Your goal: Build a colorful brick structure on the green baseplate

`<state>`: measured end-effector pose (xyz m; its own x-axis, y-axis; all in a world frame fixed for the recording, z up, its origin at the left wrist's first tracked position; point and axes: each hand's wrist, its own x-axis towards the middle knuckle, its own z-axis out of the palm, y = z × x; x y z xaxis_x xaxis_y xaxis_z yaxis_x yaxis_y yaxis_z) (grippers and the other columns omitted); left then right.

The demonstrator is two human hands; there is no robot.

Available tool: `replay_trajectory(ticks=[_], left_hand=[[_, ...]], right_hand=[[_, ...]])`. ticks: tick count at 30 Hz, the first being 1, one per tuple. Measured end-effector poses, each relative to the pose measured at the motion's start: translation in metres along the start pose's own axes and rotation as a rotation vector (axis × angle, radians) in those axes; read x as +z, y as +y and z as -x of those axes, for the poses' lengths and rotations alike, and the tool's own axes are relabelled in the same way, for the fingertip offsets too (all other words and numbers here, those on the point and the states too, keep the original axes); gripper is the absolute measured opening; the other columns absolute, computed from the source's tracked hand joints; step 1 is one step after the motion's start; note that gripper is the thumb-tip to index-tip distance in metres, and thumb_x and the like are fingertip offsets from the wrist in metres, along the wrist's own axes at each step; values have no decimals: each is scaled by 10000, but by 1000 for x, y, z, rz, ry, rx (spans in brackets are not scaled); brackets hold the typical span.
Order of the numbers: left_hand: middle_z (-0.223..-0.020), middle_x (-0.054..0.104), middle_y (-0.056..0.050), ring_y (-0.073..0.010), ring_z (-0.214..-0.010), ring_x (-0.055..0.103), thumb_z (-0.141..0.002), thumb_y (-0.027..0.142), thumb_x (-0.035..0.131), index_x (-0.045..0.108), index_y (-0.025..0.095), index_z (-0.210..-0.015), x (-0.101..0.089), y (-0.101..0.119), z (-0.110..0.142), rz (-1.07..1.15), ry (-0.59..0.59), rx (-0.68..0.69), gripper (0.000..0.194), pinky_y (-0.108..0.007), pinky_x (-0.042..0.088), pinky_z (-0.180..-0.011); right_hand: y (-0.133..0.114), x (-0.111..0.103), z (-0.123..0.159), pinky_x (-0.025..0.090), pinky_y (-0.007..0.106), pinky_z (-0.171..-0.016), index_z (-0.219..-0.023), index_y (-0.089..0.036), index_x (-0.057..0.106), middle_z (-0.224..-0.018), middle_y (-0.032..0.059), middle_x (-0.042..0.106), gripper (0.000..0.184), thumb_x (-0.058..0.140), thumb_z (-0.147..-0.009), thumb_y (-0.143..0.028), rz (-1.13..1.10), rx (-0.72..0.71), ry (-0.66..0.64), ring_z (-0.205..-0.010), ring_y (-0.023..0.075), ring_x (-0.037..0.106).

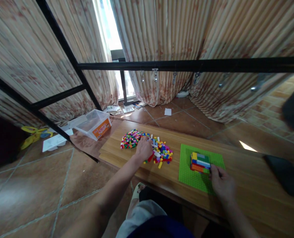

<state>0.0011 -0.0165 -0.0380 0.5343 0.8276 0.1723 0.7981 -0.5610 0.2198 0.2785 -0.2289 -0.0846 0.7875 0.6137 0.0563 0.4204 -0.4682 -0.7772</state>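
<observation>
My left hand (145,148) reaches down into a loose pile of small coloured toy bricks (164,152). Its fingertips are hidden among the bricks, so whether it pinches one does not show. A layered block of toy bricks (199,162) in yellow, green, blue, white, red and orange stands on a green baseplate (186,177). At the block's right end, the closed fingers of my right hand (222,181) grip its edge. A second heap of finer, mostly pink and mixed bricks (130,139) lies just left of my left hand.
The wooden bench (167,178) carries a dark phone-like slab (286,175) at the right. On the tiled floor at the left stand a clear plastic bin (93,124) with an orange label and a white tray (57,140). A black metal rail (176,65) crosses before the curtains.
</observation>
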Motion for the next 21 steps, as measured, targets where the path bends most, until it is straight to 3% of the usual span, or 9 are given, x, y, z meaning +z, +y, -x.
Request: replay_trajectory(ticks=[5,12,21], left_hand=[[-1169,625,-111,-234,-1117,556,-881,154,508,724,176,-993,0,-9,-2,73,-22,52,244,-370,442,-1049],[-1036,676,-103,-228,-1033,594,-843,123,528,724,167,-855,-5,-10,-8,72,-130,98,201,-347,475,-974],[-1001,645,-127,-239,-1018,589,-915,91,414,629,147,-923,-19,6,-2,100,-41,59,223,-373,469,-949]], right_hand=[[-4,0,1,421,331,-552,-819,-167,715,-563,78,656,555,461,-816,-660,-33,5,12,-557,247,623],[-5,0,2,411,320,-544,-803,-174,704,-555,66,645,543,446,-814,-652,-8,-2,21,-544,235,608],[-5,-1,1,443,327,-579,-811,-177,707,-581,65,660,523,472,-813,-645,-71,37,-9,-582,233,632]])
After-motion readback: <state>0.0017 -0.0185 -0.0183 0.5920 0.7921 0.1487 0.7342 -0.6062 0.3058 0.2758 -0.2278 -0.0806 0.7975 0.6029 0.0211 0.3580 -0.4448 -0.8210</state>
